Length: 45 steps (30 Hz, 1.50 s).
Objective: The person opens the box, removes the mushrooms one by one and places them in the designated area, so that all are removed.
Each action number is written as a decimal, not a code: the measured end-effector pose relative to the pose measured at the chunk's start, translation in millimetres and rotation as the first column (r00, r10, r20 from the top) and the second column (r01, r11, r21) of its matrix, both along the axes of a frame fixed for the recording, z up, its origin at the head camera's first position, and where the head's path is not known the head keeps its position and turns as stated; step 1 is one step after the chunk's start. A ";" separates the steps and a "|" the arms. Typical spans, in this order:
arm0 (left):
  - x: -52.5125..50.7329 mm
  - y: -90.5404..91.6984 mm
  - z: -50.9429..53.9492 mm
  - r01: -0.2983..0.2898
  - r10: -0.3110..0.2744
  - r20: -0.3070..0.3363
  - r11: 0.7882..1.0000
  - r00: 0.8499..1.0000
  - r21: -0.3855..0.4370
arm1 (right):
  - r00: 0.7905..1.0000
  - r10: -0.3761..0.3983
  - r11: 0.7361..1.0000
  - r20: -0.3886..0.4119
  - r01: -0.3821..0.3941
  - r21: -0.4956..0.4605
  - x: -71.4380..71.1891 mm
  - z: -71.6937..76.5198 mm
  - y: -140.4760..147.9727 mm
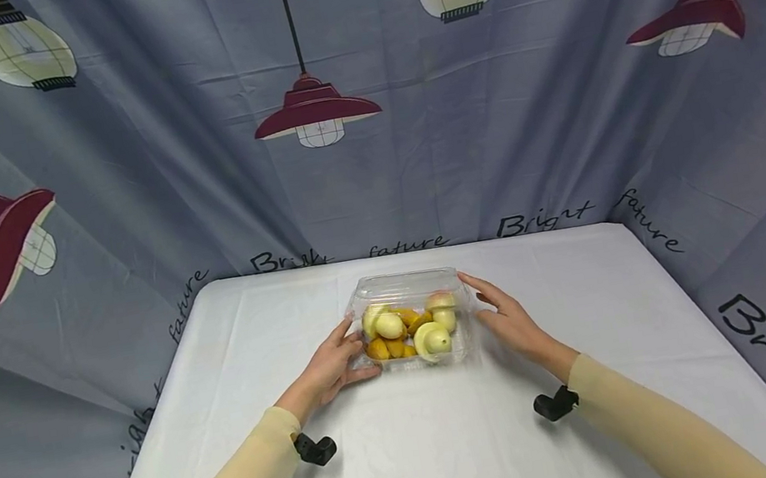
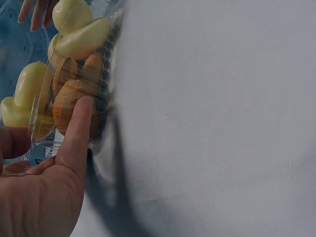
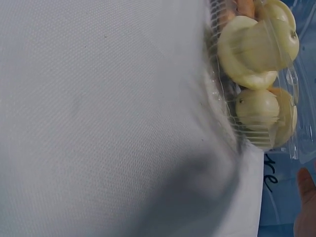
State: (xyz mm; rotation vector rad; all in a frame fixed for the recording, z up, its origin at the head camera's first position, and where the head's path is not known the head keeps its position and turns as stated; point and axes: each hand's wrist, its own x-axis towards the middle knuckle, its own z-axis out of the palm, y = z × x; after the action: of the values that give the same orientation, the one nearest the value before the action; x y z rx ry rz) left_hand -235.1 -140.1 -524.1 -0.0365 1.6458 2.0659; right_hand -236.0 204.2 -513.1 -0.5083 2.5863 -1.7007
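A clear plastic container (image 1: 401, 279) sits on the table, with pale yellow and orange mushroom-shaped pieces (image 1: 434, 340) inside. Whether its lid is fully down, I cannot tell. My left hand (image 1: 332, 366) holds the container's left end, the thumb along the front and the fingers at the side. In the left wrist view that thumb (image 2: 76, 133) lies against the clear wall beside an orange piece (image 2: 71, 103). At the right end, my right hand (image 1: 514, 323) touches the back right corner with extended fingers. Its thumb (image 3: 306, 185) stands apart from the wall in the right wrist view.
The container stands near the middle of a table under a white cloth (image 1: 419, 453). A grey-blue curtain (image 1: 205, 176) printed with lamps and lettering hangs behind and on both sides. Black camera mounts (image 1: 315, 449) sit at both wrists, over beige sleeves.
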 end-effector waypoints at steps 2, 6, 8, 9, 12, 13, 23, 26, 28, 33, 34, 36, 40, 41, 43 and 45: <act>0.4 -1.0 0.5 0.005 -0.005 0.000 1.000 1.000 0.001 | 1.000 0.001 1.000 -0.006 -0.002 -0.012 2.1 4.2 -2.4; 3.2 -2.7 3.1 0.023 -0.023 0.003 1.000 1.000 -0.016 | 1.000 0.010 0.999 -0.016 -0.011 -0.043 10.9 20.7 -7.5; 4.5 -3.4 4.1 0.031 -0.031 0.007 0.999 1.000 -0.019 | 1.000 0.016 0.998 -0.018 -0.017 -0.060 14.6 28.5 -9.2; 5.2 -3.8 4.6 0.034 -0.034 0.011 0.999 0.999 -0.017 | 1.000 0.018 0.997 -0.018 -0.019 -0.070 15.2 30.7 -9.4; 6.6 -4.9 4.9 0.049 -0.049 0.016 0.999 0.999 -0.006 | 1.000 0.014 0.994 0.006 -0.014 -0.105 12.4 28.6 -8.5; 7.2 -5.2 4.8 0.053 -0.053 0.018 0.999 0.998 -0.004 | 1.000 0.012 0.993 0.017 -0.010 -0.119 9.9 25.4 -7.7; 12.2 -5.4 3.7 0.042 -0.042 0.022 0.999 0.999 -0.027 | 1.000 0.011 0.975 0.028 -0.005 -0.223 -7.5 5.4 -2.0; 13.6 -5.2 3.8 0.041 -0.040 0.022 0.999 0.999 -0.026 | 1.000 0.023 0.970 0.014 -0.019 -0.244 -8.9 7.1 -2.3; 14.8 -5.3 3.7 0.041 -0.041 0.021 0.999 0.999 -0.025 | 1.000 0.026 0.967 0.016 -0.021 -0.254 -10.2 7.6 -2.4; 17.9 -6.6 3.3 0.055 -0.054 0.023 0.998 0.998 -0.025 | 0.999 0.043 0.953 0.012 -0.038 -0.301 -14.2 7.4 -1.7; 18.4 -6.9 3.4 0.059 -0.058 0.023 0.998 0.998 -0.027 | 0.999 0.049 0.950 0.014 -0.042 -0.311 -15.0 7.7 -1.7; 19.4 -7.4 3.8 0.068 -0.067 0.020 0.997 0.998 -0.032 | 0.998 0.057 0.943 0.017 -0.048 -0.328 -17.2 7.5 -1.5; 21.3 -8.1 4.0 0.077 -0.077 0.019 0.996 0.997 -0.042 | 0.997 0.061 0.938 0.039 -0.044 -0.345 -21.2 6.5 -1.7; 21.7 -8.2 3.9 0.079 -0.078 0.018 0.996 0.997 -0.042 | 0.997 0.063 0.935 0.041 -0.045 -0.353 -22.2 6.1 -1.7; 22.2 -8.2 3.5 0.081 -0.080 0.020 0.996 0.997 -0.038 | 0.996 0.069 0.926 0.048 -0.046 -0.374 -24.5 5.1 -2.0; 22.3 -8.1 3.2 0.085 -0.084 0.022 0.996 0.996 -0.033 | 0.995 0.075 0.920 0.065 -0.044 -0.389 -27.0 4.1 -2.3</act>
State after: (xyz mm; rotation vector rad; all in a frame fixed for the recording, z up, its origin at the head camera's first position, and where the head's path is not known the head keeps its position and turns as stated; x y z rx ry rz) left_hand -212.9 -148.2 -521.0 0.0006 1.6421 1.9687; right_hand -263.0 201.9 -508.9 -0.5062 2.1571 -2.1725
